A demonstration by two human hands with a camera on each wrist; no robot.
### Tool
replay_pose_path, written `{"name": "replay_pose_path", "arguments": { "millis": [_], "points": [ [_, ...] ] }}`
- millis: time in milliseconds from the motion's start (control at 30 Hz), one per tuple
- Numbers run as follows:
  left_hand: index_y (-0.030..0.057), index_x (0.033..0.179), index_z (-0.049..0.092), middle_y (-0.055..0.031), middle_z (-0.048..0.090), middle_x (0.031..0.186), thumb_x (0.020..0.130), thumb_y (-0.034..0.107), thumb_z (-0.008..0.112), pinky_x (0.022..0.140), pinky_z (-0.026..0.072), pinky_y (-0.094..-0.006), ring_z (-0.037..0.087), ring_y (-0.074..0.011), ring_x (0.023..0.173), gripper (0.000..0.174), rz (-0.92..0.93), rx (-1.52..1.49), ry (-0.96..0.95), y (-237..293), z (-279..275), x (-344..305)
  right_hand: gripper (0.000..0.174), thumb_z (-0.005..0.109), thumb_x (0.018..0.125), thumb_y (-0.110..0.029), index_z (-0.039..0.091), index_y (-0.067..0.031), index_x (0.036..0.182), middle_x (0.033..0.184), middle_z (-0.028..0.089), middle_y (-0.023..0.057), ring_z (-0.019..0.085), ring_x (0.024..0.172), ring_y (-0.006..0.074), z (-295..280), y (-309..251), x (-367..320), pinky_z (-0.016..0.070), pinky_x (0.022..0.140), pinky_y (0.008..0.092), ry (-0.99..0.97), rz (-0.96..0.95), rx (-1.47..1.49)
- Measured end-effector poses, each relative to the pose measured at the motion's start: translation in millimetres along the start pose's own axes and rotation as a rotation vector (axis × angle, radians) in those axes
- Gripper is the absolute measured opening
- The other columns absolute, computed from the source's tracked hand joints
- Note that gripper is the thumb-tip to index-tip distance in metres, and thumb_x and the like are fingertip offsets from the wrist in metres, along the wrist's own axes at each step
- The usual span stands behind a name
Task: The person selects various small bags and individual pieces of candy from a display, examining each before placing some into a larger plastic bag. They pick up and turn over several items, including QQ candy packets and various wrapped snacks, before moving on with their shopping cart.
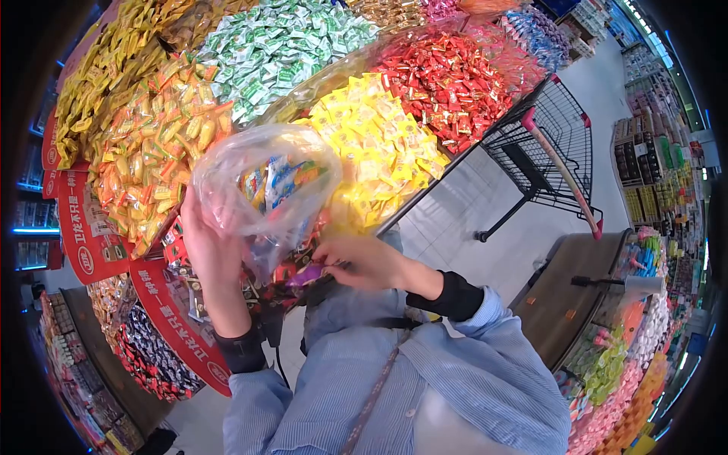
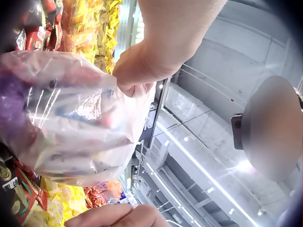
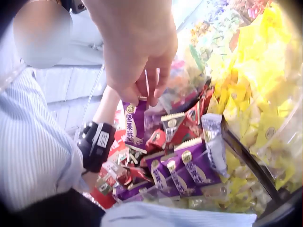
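Right hand (image 3: 137, 56) pinching purple packet (image 3: 134, 123) between closed fingertips, over red and purple packets (image 3: 182, 165), near side of yellow packets (image 1: 375, 144). Left hand (image 1: 208, 246) gripping clear bag (image 1: 265, 216), fingers curling; bag holding colourful packets (image 1: 282, 184).

Looks like a shop, bulk-sweets section. Has a wire shopping cart (image 1: 556, 163) in head view. Left of cart: wrapped sweets (image 1: 371, 152) heaped by kind; farther left, red printed signs (image 1: 178, 326). Right of cart: shelves (image 1: 644, 163) stacked with packaged goods.
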State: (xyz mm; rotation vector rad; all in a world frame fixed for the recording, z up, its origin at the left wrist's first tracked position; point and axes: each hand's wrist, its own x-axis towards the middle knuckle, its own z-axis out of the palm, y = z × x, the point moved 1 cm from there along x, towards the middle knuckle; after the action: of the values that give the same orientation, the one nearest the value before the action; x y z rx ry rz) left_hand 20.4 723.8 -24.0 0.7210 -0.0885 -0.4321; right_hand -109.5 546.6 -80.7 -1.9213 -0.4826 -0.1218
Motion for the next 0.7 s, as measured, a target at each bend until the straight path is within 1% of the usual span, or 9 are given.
{"name": "replay_pose_path", "arguments": {
  "millis": [33,100,133,167,233,367,467,533,700],
  "points": [
    [0.0046,0.108,0.048,-0.0040,0.055,0.096,0.089,0.026,0.039,0.062,0.0405,-0.0232,0.051,-0.0091,0.077,0.030,0.027,0.078,0.238,-1.1,9.5,-5.3,0.008,0.052,0.076,0.001,0.048,-0.0022,0.082,0.091,0.056,0.0054,0.055,0.079,0.0193,-11.5,-2.3,-2.0,0.0448,0.067,0.0286,0.066,0.135,0.148],
    [0.0035,0.109,0.046,-0.0033,0.055,0.096,0.088,0.024,0.042,0.061,0.0397,-0.0217,0.050,-0.0075,0.077,0.030,0.066,0.272,0.297,-3.8,15.4,-6.5,0.009,0.051,0.079,0.001,0.044,-0.0025,0.082,0.085,0.055,0.0083,0.055,0.074,0.0141,-31.6,-1.4,-3.8,0.0449,0.065,0.0258,0.323,0.106,0.298],
    [0.0029,0.110,0.046,-0.0029,0.054,0.096,0.088,0.024,0.043,0.061,0.0394,-0.0209,0.050,-0.0067,0.076,0.030,0.086,0.370,0.325,-4.0,16.7,-6.6,0.007,0.050,0.080,0.000,0.043,-0.0025,0.082,0.082,0.056,0.0092,0.056,0.075,0.0149,-40.1,1.1,-6.4,0.0457,0.063,0.0258,0.425,0.152,0.433],
    [0.0023,0.110,0.045,-0.0030,0.054,0.097,0.087,0.022,0.044,0.063,0.0400,-0.0215,0.050,-0.0073,0.078,0.031,0.102,0.445,0.257,-4.1,13.7,-6.3,0.006,0.048,0.082,-0.001,0.042,-0.0025,0.082,0.080,0.056,0.0100,0.057,0.076,0.0157,-48.4,3.6,-9.1,0.0465,0.062,0.0259,0.527,0.195,0.571],
    [0.0011,0.112,0.044,-0.0033,0.054,0.099,0.085,0.020,0.048,0.067,0.0414,-0.0225,0.051,-0.0085,0.083,0.033,0.136,0.597,0.121,-2.9,3.7,-5.4,0.006,0.047,0.083,-0.002,0.041,-0.0029,0.081,0.081,0.057,0.0118,0.058,0.073,0.0182,-68.6,3.0,-10.8,0.0475,0.060,0.0257,0.578,0.237,0.739],
    [0.0000,0.115,0.041,-0.0059,0.052,0.106,0.083,0.014,0.050,0.079,0.0410,-0.0259,0.051,-0.0121,0.092,0.036,0.057,0.599,0.106,-8.4,15.1,-7.2,0.006,0.044,0.085,-0.006,0.041,-0.0035,0.081,0.080,0.057,0.0145,0.060,0.068,0.0212,-89.6,-9.0,-10.7,0.0493,0.058,0.0268,0.598,0.263,1.003],
    [-0.0002,0.117,0.040,-0.0073,0.051,0.110,0.084,0.014,0.049,0.082,0.0401,-0.0267,0.050,-0.0130,0.097,0.037,-0.036,0.664,0.067,-11.1,17.2,-9.1,0.007,0.044,0.085,-0.008,0.041,-0.0038,0.081,0.083,0.057,0.0147,0.060,0.068,0.0222,-94.1,-18.4,-9.1,0.0493,0.059,0.0278,0.608,0.270,1.024],
    [-0.0003,0.118,0.038,-0.0089,0.050,0.112,0.083,0.012,0.049,0.085,0.0395,-0.0278,0.050,-0.0146,0.100,0.039,-0.036,0.651,0.072,-13.3,19.9,-8.6,0.007,0.044,0.085,-0.008,0.041,-0.0038,0.081,0.085,0.057,0.0154,0.060,0.069,0.0227,-94.2,-22.4,-8.9,0.0493,0.060,0.0286,0.620,0.255,1.028],
    [0.0001,0.120,0.036,-0.0107,0.049,0.112,0.083,0.010,0.049,0.086,0.0392,-0.0283,0.049,-0.0164,0.101,0.041,0.060,0.642,0.088,-20.5,19.0,-7.5,0.006,0.044,0.084,-0.007,0.041,-0.0037,0.080,0.091,0.057,0.0162,0.059,0.071,0.0234,-90.1,-17.2,-16.0,0.0490,0.063,0.0311,0.648,0.233,0.987]
  ]
}}
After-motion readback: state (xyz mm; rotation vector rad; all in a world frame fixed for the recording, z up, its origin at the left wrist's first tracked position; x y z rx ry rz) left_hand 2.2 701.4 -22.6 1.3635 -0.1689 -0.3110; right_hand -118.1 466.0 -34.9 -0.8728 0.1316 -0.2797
